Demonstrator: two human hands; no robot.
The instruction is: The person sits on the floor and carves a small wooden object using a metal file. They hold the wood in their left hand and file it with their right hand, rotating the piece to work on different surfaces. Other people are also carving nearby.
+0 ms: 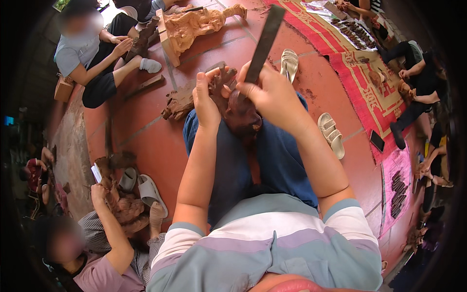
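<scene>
The person wears a short-sleeved shirt (272, 243) banded in grey-blue, white and pale lilac, its sleeves ending in grey-blue cuffs above the elbows. Beyond the shirt, blue trousers (277, 155) cover the legs. Below the cuffs both forearms are bare, with no watch or rings showing.

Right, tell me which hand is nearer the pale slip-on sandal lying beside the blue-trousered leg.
Right. The right hand, gripping the long flat dark file, is closer to the pale sandal; the left hand holds the dark wooden carving farther off.
</scene>
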